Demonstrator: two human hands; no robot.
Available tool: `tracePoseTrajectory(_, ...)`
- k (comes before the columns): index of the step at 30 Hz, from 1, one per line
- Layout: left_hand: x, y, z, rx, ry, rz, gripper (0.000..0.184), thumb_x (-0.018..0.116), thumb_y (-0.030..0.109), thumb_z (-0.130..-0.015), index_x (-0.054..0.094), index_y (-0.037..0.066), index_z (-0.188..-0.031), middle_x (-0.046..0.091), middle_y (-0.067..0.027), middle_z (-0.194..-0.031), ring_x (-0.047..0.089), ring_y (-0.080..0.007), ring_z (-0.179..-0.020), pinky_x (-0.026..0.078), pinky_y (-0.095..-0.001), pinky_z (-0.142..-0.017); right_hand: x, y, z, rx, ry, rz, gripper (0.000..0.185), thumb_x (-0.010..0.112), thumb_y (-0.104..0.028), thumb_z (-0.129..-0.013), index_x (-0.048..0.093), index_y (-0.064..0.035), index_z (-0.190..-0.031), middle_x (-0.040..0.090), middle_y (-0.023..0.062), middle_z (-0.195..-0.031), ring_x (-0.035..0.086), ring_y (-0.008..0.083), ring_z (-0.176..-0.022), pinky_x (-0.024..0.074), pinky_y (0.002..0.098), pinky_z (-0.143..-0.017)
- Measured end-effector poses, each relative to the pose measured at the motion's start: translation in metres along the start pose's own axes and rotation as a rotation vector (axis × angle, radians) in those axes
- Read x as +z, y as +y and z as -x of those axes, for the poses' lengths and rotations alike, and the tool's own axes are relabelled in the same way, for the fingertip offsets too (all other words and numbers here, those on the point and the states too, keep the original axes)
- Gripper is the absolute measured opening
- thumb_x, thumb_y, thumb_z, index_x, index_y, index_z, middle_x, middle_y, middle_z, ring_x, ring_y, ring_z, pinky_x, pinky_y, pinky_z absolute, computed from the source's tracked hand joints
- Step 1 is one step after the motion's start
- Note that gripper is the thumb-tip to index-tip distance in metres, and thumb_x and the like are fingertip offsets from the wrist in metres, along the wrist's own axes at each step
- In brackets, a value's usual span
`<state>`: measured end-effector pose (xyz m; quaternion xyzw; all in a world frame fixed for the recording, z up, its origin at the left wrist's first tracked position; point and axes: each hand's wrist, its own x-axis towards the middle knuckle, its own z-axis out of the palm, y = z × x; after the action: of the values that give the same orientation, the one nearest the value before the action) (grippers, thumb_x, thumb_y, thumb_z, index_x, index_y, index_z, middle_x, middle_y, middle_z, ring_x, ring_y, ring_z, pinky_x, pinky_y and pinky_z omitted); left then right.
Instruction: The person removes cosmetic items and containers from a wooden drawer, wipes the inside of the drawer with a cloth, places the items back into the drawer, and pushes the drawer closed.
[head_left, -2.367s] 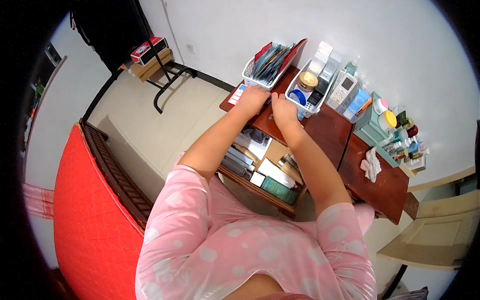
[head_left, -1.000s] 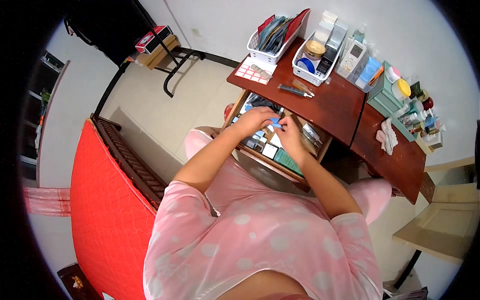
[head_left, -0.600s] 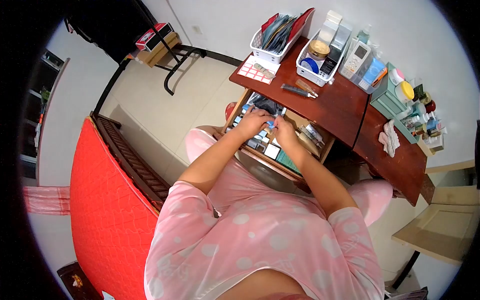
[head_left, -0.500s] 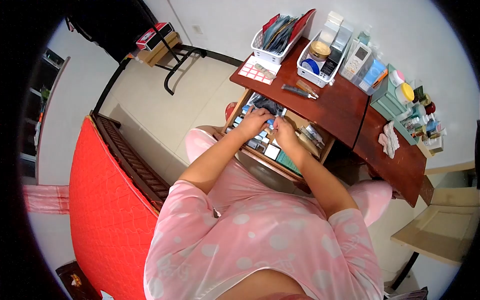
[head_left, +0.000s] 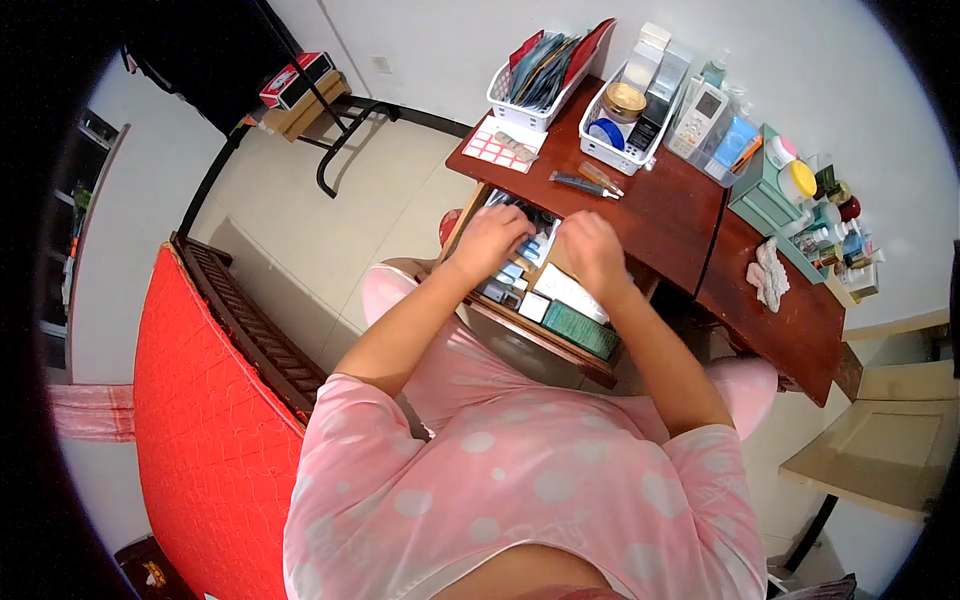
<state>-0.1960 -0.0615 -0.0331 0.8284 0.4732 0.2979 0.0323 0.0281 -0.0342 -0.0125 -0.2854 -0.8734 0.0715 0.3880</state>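
My left hand (head_left: 490, 243) reaches into the drawer (head_left: 560, 347) from its left side. Its fingers are curled down among small packages, and what they grip, if anything, is hidden. My right hand (head_left: 592, 250) hovers over the right part of the drawer, close to the desk edge. Its fingers are bent and smeared by motion, so I cannot see whether it holds anything. Below the hands lie a green box (head_left: 580, 330), a white flat pack (head_left: 570, 292) and a small white square box (head_left: 534, 306).
On the brown desk (head_left: 680, 225) stand a white basket of packets (head_left: 520, 114), a second white basket (head_left: 617, 156), a remote control (head_left: 703, 118) and a green organizer (head_left: 758, 205). A dark tube (head_left: 583, 184) and a crumpled cloth (head_left: 768, 275) lie there. A red mattress (head_left: 215, 430) is at left.
My hands were together on a small blue thing over the drawer and are now apart. The left stays low at left; the right moved right. The white flat pack now shows.
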Motion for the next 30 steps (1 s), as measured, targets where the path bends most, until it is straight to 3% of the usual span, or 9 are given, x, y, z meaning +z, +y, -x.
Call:
tracePoseTrajectory(4, -0.019, 0.010, -0.033, 0.008, 0.114, -0.015, 0.012, 0.070, 0.010, -0.081, 0.067, 0.011, -0.093, 0.064, -0.0055, -0.094, 0.061, -0.0291, -0.092, 0.046, -0.0417, -0.079, -0.025, 0.042, -0.011, 0.087, 0.218, 0.074, 0.012, 0.062, -0.002, -0.082, 0.062, -0.0059, -0.093, 0.061, 0.0122, -0.093, 0.059, 0.0326, -0.090, 0.0475, 0.0427, -0.080)
tracePoseTrajectory(5, -0.018, 0.009, -0.043, 0.011, 0.137, -0.017, 0.013, 0.071, 0.009, -0.081, 0.067, 0.011, -0.093, 0.064, -0.0061, -0.095, 0.061, -0.0299, -0.091, 0.046, -0.0418, -0.077, -0.034, 0.046, -0.013, 0.254, 0.236, 0.030, 0.010, 0.065, -0.005, -0.083, 0.061, -0.0046, -0.093, 0.061, 0.0134, -0.092, 0.059, 0.0342, -0.089, 0.0475, 0.0435, -0.079)
tracePoseTrajectory(10, 0.012, 0.016, -0.087, 0.035, 0.133, 0.017, 0.025, 0.075, 0.012, -0.078, 0.068, 0.010, -0.101, 0.064, -0.0078, -0.099, 0.060, -0.0305, -0.093, 0.048, -0.0423, -0.081, -0.030, 0.087, 0.006, 0.598, 0.163, -0.062, 0.013, 0.066, -0.013, -0.088, 0.068, -0.0033, -0.097, 0.061, 0.0143, -0.092, 0.060, 0.0333, -0.087, 0.0481, 0.0415, -0.079)
tracePoseTrajectory(14, 0.030, 0.028, -0.104, 0.038, 0.106, -0.031, 0.032, 0.076, 0.015, -0.076, 0.067, 0.012, -0.107, 0.062, -0.0051, -0.105, 0.057, -0.0289, -0.101, 0.045, -0.0430, -0.085, -0.029, 0.084, 0.005, 0.645, 0.139, -0.095, 0.022, 0.067, -0.023, -0.089, 0.072, -0.0047, -0.100, 0.061, 0.0139, -0.092, 0.061, 0.0321, -0.089, 0.0484, 0.0405, -0.079)
tracePoseTrajectory(17, 0.041, 0.030, -0.109, 0.033, 0.111, -0.087, 0.031, 0.075, 0.015, -0.077, 0.067, 0.013, -0.107, 0.062, -0.0042, -0.103, 0.057, -0.0281, -0.101, 0.044, -0.0422, -0.086, -0.023, 0.089, 0.005, 0.576, 0.077, 0.016, 0.023, 0.069, -0.026, -0.088, 0.072, -0.0081, -0.102, 0.061, 0.0128, -0.092, 0.061, 0.0325, -0.090, 0.0486, 0.0415, -0.080)
tracePoseTrajectory(21, 0.038, 0.030, -0.105, -0.007, 0.076, -0.069, 0.028, 0.073, 0.014, -0.079, 0.067, 0.014, -0.107, 0.062, -0.0033, -0.102, 0.057, -0.0279, -0.100, 0.043, -0.0423, -0.086, -0.025, 0.083, -0.006, 0.679, -0.008, 0.099, 0.027, 0.072, -0.032, -0.084, 0.073, -0.0120, -0.102, 0.061, 0.0113, -0.093, 0.061, 0.0318, -0.094, 0.0488, 0.0426, -0.081)
tracePoseTrajectory(24, 0.031, 0.028, -0.095, -0.030, 0.066, -0.081, 0.027, 0.072, 0.012, -0.080, 0.067, 0.015, -0.107, 0.063, -0.0033, -0.101, 0.057, -0.0281, -0.100, 0.043, -0.0424, -0.085, -0.030, 0.072, -0.020, 0.796, -0.026, 0.100, 0.025, 0.072, -0.031, -0.085, 0.073, -0.0118, -0.100, 0.063, 0.0113, -0.095, 0.062, 0.0316, -0.094, 0.0494, 0.0425, -0.080)
tracePoseTrajectory(30, 0.020, 0.024, -0.080, -0.059, 0.076, -0.094, 0.026, 0.072, 0.011, -0.080, 0.067, 0.014, -0.105, 0.064, -0.0036, -0.099, 0.058, -0.0278, -0.099, 0.044, -0.0426, -0.085, -0.022, 0.076, -0.014, 0.735, 0.063, 0.131, 0.016, 0.074, -0.026, -0.084, 0.073, -0.0118, -0.092, 0.065, 0.0084, -0.095, 0.064, 0.0291, -0.088, 0.0509, 0.0408, -0.076)
